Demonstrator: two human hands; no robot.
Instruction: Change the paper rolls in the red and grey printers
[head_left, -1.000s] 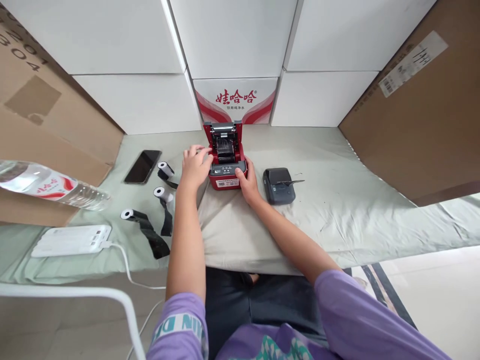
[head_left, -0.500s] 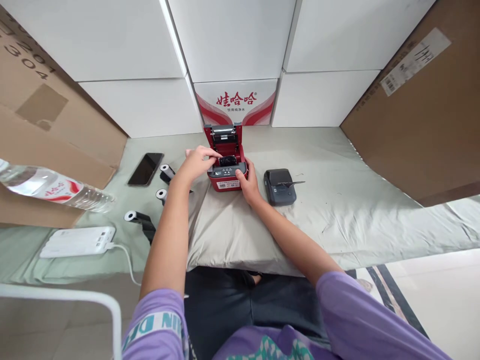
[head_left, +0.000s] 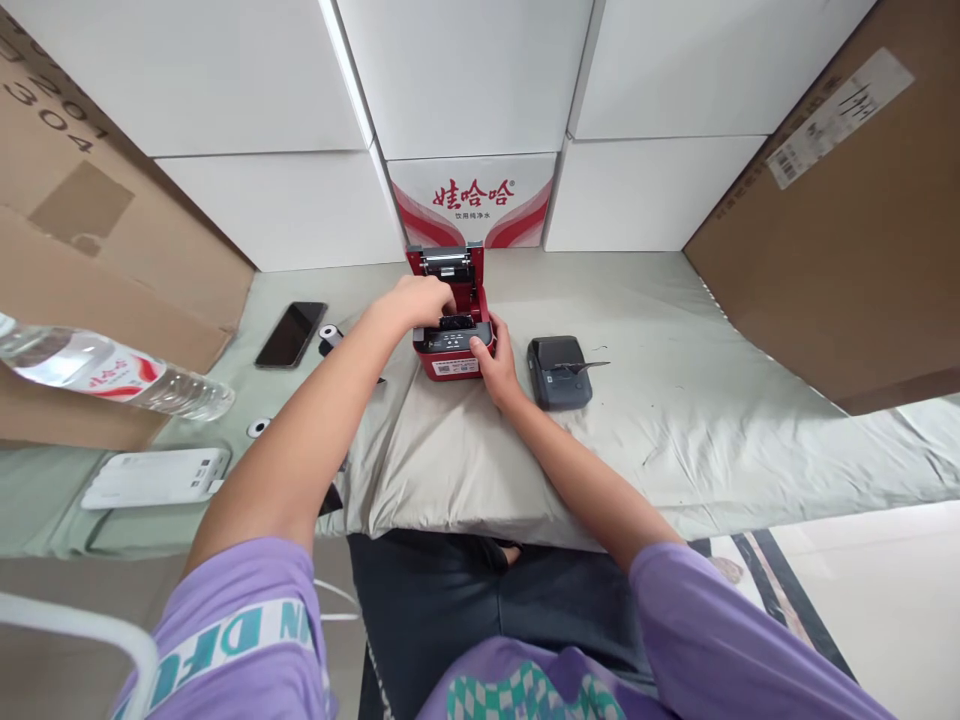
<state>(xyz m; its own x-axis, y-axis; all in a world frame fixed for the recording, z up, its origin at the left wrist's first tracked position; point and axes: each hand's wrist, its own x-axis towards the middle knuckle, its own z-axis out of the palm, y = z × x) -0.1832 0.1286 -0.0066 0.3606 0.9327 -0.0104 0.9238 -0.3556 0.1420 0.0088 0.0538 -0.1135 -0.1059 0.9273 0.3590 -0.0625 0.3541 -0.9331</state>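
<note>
A red and dark grey label printer (head_left: 452, 366) stands on the cloth-covered surface with its lid (head_left: 445, 262) raised. Inside its compartment a shiny black roll (head_left: 457, 322) shows in part. My left hand (head_left: 427, 300) reaches into the compartment from the left, its fingers curled down beside the roll; the fingertips are hidden, and I cannot make out what they hold. Around the printer's right side wraps my right hand (head_left: 496, 366), thumb on the front top edge. A smaller dark grey printer (head_left: 559, 374) sits to the right, a thin dark strip (head_left: 581, 366) lying across it.
Left of my left arm are a phone (head_left: 292, 334), small rolls with white ends (head_left: 330, 334), a water bottle (head_left: 112, 370) and a white power bank (head_left: 156, 477). Cardboard boxes (head_left: 847, 240) flank both sides, and white boxes (head_left: 472, 80) line the back.
My left hand has turned over and moved deeper into the compartment, fingers now pointing down. The left elbow has swung out to the left, covering one of the rolls. My right hand keeps its hold.
</note>
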